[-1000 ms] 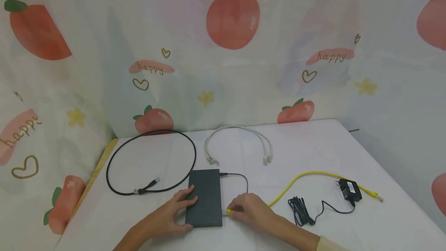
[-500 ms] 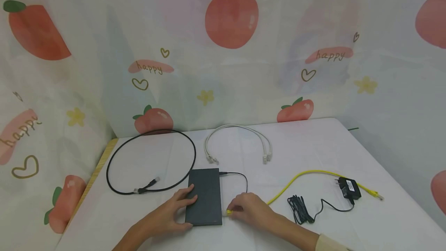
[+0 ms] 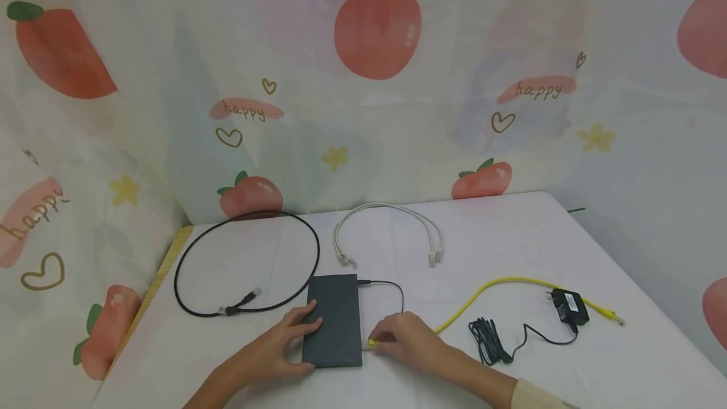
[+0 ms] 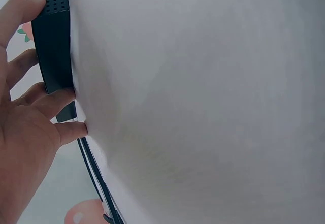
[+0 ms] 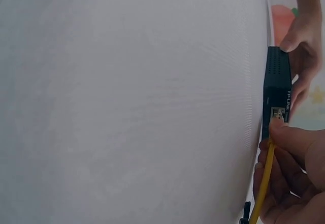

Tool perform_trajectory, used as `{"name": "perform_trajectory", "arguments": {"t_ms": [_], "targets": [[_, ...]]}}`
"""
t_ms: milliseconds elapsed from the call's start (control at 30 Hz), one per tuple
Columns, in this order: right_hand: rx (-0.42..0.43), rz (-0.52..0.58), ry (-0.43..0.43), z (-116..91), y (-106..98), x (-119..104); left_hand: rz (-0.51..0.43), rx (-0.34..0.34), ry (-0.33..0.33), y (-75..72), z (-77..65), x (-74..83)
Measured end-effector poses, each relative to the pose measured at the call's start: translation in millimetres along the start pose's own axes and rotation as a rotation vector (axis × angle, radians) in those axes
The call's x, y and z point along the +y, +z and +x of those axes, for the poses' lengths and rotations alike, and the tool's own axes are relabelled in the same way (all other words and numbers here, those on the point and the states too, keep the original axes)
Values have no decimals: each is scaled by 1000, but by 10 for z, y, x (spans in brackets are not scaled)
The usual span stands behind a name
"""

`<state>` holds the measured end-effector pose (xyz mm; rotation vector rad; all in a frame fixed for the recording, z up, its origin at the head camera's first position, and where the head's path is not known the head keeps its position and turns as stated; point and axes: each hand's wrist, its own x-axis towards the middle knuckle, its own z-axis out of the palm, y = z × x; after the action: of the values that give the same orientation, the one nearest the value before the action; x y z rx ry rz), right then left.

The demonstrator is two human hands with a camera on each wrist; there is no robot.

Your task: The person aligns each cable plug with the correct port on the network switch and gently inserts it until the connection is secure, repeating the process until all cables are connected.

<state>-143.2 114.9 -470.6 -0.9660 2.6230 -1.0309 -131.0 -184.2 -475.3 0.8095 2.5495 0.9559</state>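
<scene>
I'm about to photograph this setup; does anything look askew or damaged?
No visible damage. Slightly odd: at right, the power adapter hides part of the yellow cable, perhaps lying on it, which looks untidy.

Box (image 3: 332, 320) on table (image 3: 500, 251), cable loop (image 3: 318, 251) behind left, cable pair (image 3: 379, 204) behind, power adapter (image 3: 570, 308) right

a person's left forearm (image 3: 221, 387) slanting up from seven o'clock, left hand (image 3: 286, 347) with fingers fanned toward two, thumb toward three, right forearm (image 3: 479, 377) angled from five o'clock, right hand (image 3: 407, 341) bent into a pinch toward nine
</scene>
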Motion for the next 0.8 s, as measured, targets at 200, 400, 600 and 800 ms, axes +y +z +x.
{"name": "perform_trajectory", "arguments": {"t_ms": [200,400,600,800], "targets": [[-12,-16,-11,35,33,-22,-18,5,11,30,-14,-17],[2,-45,-54,30,61,4,-9,-3,21,15,-9,-28],[2,-52,-98,35,52,-9,-3,-35,39,-24,9,-41],[3,-62,-120,74,35,-43,-1,-50,24,-64,21,-22]]}}
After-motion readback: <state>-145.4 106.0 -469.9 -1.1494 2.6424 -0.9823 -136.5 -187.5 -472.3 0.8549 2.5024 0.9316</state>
